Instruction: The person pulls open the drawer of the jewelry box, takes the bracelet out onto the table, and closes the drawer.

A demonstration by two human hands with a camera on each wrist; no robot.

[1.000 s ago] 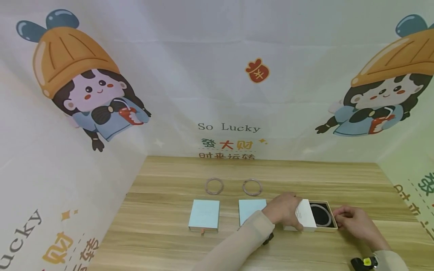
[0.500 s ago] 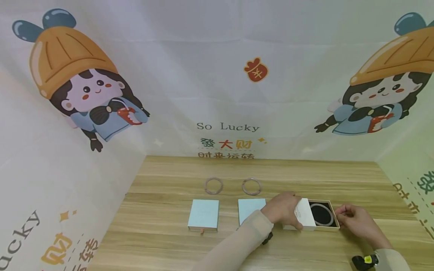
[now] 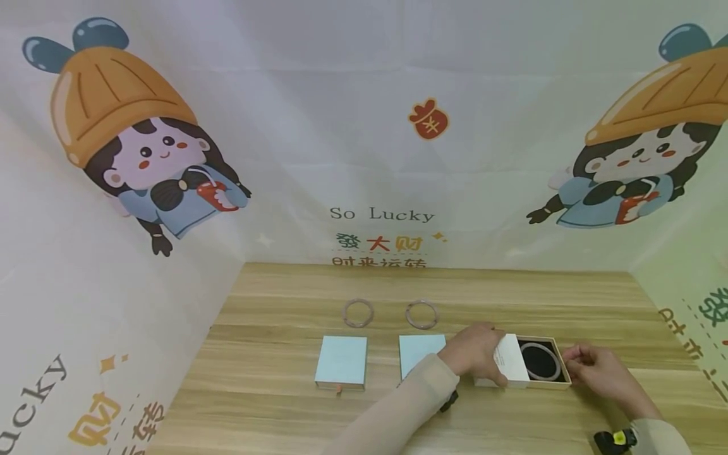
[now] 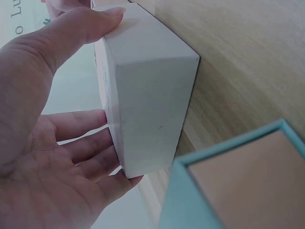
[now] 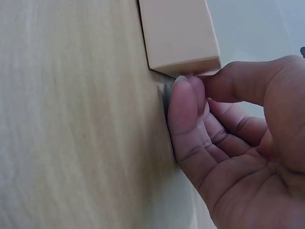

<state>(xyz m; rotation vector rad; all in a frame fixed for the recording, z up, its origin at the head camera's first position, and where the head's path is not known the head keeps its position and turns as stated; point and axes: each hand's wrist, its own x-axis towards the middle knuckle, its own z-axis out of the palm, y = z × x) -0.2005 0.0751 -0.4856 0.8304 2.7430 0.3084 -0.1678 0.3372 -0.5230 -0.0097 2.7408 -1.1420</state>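
Observation:
A slide-out bracelet box has its white sleeve [image 3: 514, 363] partly off its drawer [image 3: 560, 344]. Inside the drawer, a pale bangle [image 3: 526, 368] lies on black lining. My left hand [image 3: 474, 355] grips the sleeve, thumb on one side and fingers on the opposite side, as the left wrist view shows. At the drawer's right end my right hand [image 3: 600, 373] pinches with thumb and fingers. In the right wrist view the fingertips [image 5: 183, 105] meet against the tan end of the drawer; what lies between them is hidden.
Left of the sleeve is a light blue box [image 3: 422, 351], partly covered by the left arm. Another light blue box [image 3: 342, 360], with a small orange tab, sits farther left. Two bangles, a left one [image 3: 345, 321] and a right one [image 3: 407, 321], lie behind them on the wooden table [image 3: 273, 354].
The drawer has slid slightly farther right out of the white sleeve, along with my right hand. My left hand stays on the sleeve.

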